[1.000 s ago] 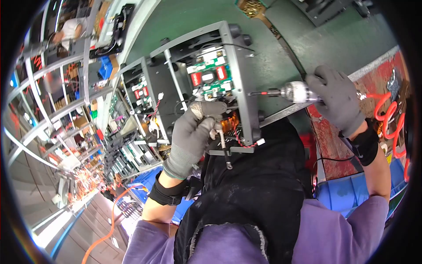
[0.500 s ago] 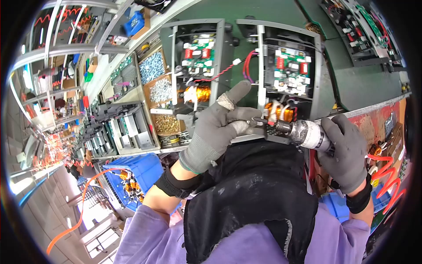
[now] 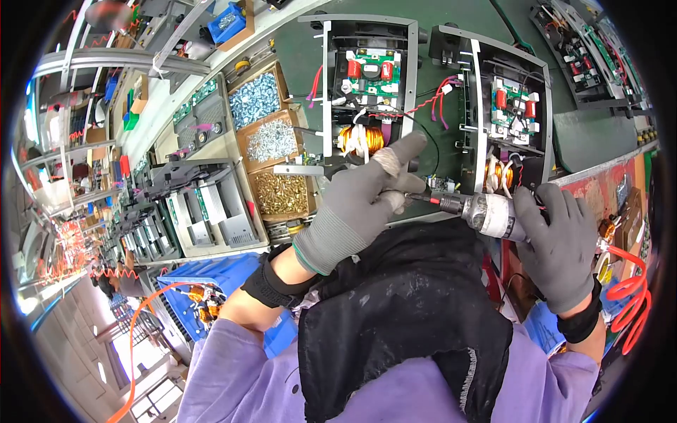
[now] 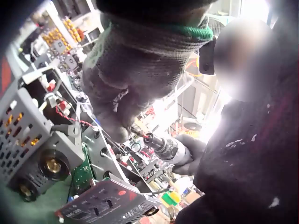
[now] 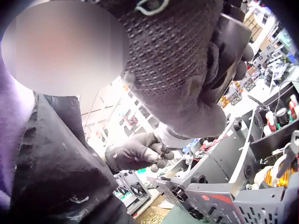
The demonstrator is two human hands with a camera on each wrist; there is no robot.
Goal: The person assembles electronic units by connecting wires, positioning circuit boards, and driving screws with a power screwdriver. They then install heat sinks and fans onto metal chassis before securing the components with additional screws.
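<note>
My gloved left hand pinches a small metal piece at the tip of a screwdriver bit, its thumb raised; the fingers hide most of the piece. In my gloved right hand is a power screwdriver, gripped by its body and pointing left toward the left fingertips. The left wrist view shows the screwdriver meeting those fingers. Beyond the hands stand two open metal cases: a left case with a copper coil and green board, and a similar right case.
Left of the cases, cardboard bins hold silver screws and brass screws. A tray carries grey metal parts. A blue crate of coils sits below the bench. A red coiled hose hangs at the right.
My left hand has left the case interior, where it was beside a cable with a ring lug. It and the screwdriver bit have come together before the cases. The view has shifted, bringing the screw bins in.
</note>
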